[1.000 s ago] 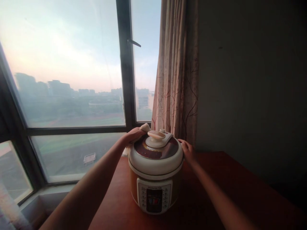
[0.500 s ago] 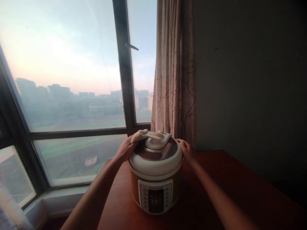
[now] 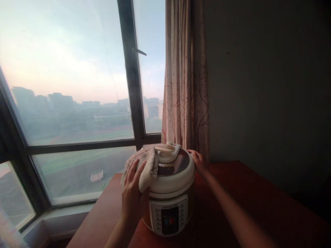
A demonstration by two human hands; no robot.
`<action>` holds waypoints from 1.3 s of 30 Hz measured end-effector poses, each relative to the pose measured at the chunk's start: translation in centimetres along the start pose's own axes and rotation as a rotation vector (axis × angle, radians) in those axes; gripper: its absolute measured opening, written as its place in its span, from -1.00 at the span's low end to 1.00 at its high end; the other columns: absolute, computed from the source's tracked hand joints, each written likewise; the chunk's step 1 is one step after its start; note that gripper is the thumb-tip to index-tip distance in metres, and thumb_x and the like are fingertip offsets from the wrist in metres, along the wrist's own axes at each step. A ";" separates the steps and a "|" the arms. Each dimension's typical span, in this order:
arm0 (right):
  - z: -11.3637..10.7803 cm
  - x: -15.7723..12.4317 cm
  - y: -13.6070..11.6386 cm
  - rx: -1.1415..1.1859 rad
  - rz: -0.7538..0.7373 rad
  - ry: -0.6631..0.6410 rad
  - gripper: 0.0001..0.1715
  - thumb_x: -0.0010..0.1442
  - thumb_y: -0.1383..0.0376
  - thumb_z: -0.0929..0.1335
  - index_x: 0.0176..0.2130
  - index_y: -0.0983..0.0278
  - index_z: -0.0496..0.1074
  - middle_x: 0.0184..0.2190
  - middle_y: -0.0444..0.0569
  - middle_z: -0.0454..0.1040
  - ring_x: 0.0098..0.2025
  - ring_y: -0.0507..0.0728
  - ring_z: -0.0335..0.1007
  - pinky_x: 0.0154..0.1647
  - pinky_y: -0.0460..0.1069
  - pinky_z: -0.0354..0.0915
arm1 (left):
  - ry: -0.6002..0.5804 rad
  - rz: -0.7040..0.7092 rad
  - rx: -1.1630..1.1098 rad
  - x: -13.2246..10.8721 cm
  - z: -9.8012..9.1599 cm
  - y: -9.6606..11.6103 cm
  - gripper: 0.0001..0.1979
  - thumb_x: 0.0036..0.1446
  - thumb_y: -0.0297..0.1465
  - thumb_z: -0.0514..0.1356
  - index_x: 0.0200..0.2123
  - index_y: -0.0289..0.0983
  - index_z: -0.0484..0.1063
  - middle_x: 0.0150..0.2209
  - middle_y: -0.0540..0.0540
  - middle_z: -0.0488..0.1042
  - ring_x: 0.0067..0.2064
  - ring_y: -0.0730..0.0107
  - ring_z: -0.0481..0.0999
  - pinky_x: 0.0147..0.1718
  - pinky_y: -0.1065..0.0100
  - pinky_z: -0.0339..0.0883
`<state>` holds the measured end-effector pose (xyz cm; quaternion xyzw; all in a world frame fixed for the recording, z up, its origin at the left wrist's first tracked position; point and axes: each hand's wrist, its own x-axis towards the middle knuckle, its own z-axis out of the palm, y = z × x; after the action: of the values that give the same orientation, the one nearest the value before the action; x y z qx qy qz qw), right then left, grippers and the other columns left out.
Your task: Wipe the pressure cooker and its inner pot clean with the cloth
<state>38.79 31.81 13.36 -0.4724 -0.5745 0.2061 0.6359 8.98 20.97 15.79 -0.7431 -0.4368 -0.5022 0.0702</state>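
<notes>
An electric pressure cooker (image 3: 170, 187) with a cream rim and a dark glossy lid top stands upright on the table. Its control panel (image 3: 169, 218) faces me. My left hand (image 3: 134, 186) presses a pale, fluffy cloth (image 3: 144, 165) against the left side of the lid, fingers bent over it. The cloth covers that part of the lid and touches the lid handle (image 3: 164, 148). At the right edge of the lid, my right hand (image 3: 199, 161) grips the rim with curled fingers; some fingertips are hidden behind it.
A reddish-brown table (image 3: 227, 179) carries the cooker. Behind it hangs a patterned curtain (image 3: 184, 79), beside a large window (image 3: 77, 144) with a dark frame. A dark wall (image 3: 266, 96) rises on the right.
My left hand has come down and toward me along the lid's left side, and the cloth now spreads over more of it. My right hand stays on the rim. The view has shifted slightly.
</notes>
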 end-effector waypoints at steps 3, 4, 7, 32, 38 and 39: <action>-0.1 0.0 0.0 0.021 -0.005 -0.011 -0.35 0.20 -0.13 0.22 -0.13 0.24 0.64 -0.10 0.11 0.65 -0.02 0.33 0.54 0.01 0.16 0.37 | 0.037 0.017 0.060 -1.7 0.8 1.9 -0.26 0.24 -0.31 0.09 0.44 0.12 -0.05 0.48 -0.04 -0.07 0.45 -0.17 -0.03 0.33 -0.26 -0.03; -0.1 0.0 0.0 0.029 -0.005 -0.017 -0.34 0.20 -0.15 0.23 -0.14 0.24 0.64 -0.10 0.11 0.65 -0.01 0.34 0.53 0.03 0.16 0.37 | 0.046 0.012 0.073 -2.1 1.0 2.5 -0.24 0.23 -0.32 0.09 0.44 0.14 -0.09 0.49 -0.03 -0.12 0.45 -0.19 -0.05 0.33 -0.28 -0.04; -0.2 0.0 0.0 0.048 0.000 -0.030 -0.32 0.19 -0.18 0.24 -0.13 0.24 0.63 -0.08 0.12 0.64 0.01 0.36 0.52 0.07 0.19 0.35 | 0.059 0.005 0.098 -2.6 1.7 3.9 -0.18 0.20 -0.34 0.11 0.45 0.16 -0.14 0.50 0.00 -0.21 0.46 -0.22 -0.12 0.33 -0.32 -0.07; -0.1 -0.2 -0.2 0.203 0.091 -0.014 -0.26 0.05 -0.30 0.36 -0.12 0.21 0.60 -0.08 0.09 0.65 0.02 0.37 0.52 0.12 0.22 0.36 | 0.021 0.299 0.347 -1.6 4.9 8.9 -0.29 0.07 -0.35 0.29 0.32 -0.15 0.30 0.40 -0.24 0.21 0.38 -0.13 0.15 0.32 -0.12 -0.07; -1.1 -2.0 -0.1 0.272 0.139 0.028 -0.31 0.09 -0.24 0.39 0.02 0.14 0.54 0.10 0.04 0.55 0.18 0.34 0.42 0.26 0.22 0.27 | -0.132 0.394 0.377 -0.1 6.5 11.2 -0.35 0.18 -0.34 0.20 0.33 -0.29 0.27 0.41 -0.32 0.17 0.37 -0.15 0.19 0.26 -0.08 0.07; -1.4 -3.0 0.1 0.279 0.143 0.057 -0.31 0.12 -0.23 0.37 0.04 0.15 0.53 0.13 0.05 0.53 0.21 0.35 0.39 0.27 0.24 0.25 | -0.158 0.380 0.352 0.2 6.7 11.7 -0.36 0.17 -0.33 0.20 0.32 -0.33 0.27 0.40 -0.35 0.17 0.37 -0.18 0.19 0.25 -0.09 0.09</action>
<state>39.31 28.93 11.78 -0.4250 -0.4867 0.3152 0.6951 22.03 17.60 16.65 -0.8251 -0.3741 -0.3367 0.2568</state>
